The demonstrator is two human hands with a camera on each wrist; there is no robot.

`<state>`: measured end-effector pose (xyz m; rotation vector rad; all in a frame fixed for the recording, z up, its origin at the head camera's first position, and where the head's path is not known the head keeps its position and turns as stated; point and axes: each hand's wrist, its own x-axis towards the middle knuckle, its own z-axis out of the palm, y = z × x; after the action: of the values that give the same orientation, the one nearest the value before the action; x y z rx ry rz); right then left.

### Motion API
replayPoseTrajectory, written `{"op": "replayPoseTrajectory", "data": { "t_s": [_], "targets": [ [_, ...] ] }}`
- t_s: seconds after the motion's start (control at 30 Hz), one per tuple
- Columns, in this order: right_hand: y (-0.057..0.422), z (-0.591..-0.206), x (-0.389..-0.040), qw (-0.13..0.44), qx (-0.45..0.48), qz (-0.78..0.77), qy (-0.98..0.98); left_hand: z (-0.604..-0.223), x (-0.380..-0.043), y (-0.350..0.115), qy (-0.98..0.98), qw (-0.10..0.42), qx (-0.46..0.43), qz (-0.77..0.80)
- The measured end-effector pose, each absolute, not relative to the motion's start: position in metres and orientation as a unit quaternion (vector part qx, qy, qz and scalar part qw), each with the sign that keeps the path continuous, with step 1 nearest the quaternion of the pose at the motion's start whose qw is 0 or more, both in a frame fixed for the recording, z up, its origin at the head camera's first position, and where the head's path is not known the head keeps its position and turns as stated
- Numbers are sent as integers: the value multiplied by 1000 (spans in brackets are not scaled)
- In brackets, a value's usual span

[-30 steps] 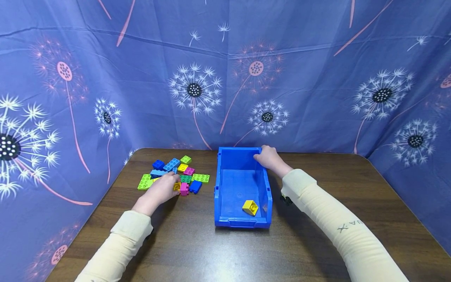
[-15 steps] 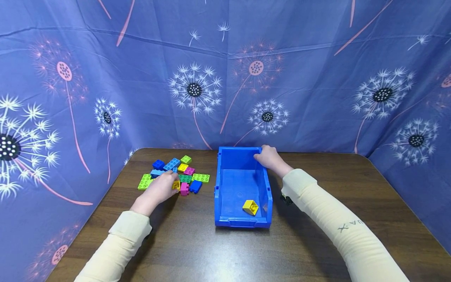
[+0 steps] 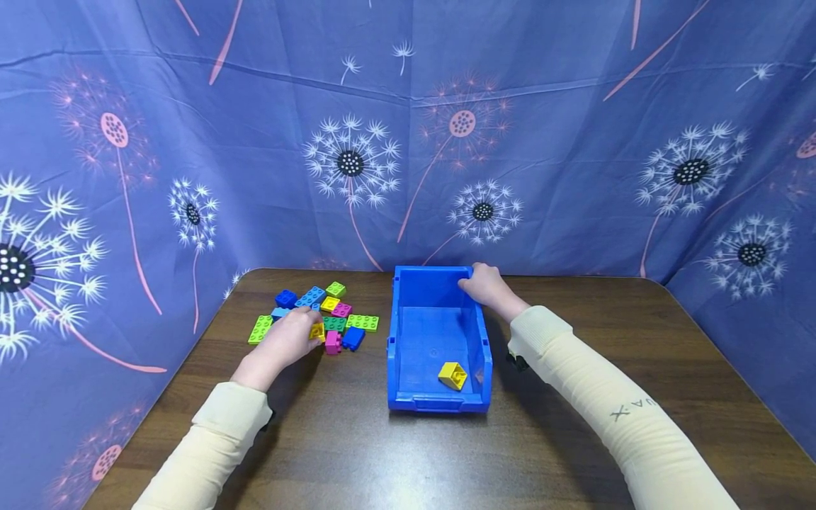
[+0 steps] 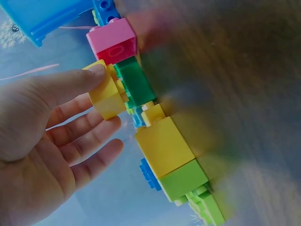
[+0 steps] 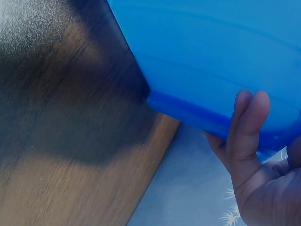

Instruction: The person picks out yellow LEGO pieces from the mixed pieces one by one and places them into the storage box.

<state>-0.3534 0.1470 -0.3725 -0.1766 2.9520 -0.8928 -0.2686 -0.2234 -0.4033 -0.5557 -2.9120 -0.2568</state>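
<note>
On the left of the table, my left hand (image 3: 288, 341) pinches a yellow toy brick (image 4: 109, 96) between thumb and fingers. The brick's studs face a dark green brick (image 4: 135, 82) in the left wrist view. Close by are a pink brick (image 3: 333, 343), a blue brick (image 3: 353, 338) and a larger yellow brick (image 4: 164, 147). My right hand (image 3: 487, 285) grips the far right corner of a blue plastic bin (image 3: 427, 340); in the right wrist view its fingers (image 5: 254, 117) lie along the outer wall. One yellow brick (image 3: 453, 375) sits inside the bin, near its low front.
Several more bricks lie behind and beside the left hand, among them a lime plate-like brick (image 3: 363, 322) and a light blue one (image 3: 311, 297). The brown wooden table (image 3: 344, 439) ends at a blue dandelion-print cloth (image 3: 548, 142) hanging behind it.
My left hand has drawn slightly to the left with the yellow brick, widening the gap to the pink brick. The right hand and the bin stay in place.
</note>
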Motion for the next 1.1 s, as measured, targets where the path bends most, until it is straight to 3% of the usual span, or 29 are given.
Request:
{"op": "replayPoseTrajectory", "data": {
  "t_s": [0.33,1.1],
  "targets": [
    [147,-374,-350,32,-63,-298,952,-395,-266,-221,-976,77,-173,-104],
    [147,-374,-356,14,-61,-277,959,-371,-262,-214,-965,139,-202,-96]
  ]
}}
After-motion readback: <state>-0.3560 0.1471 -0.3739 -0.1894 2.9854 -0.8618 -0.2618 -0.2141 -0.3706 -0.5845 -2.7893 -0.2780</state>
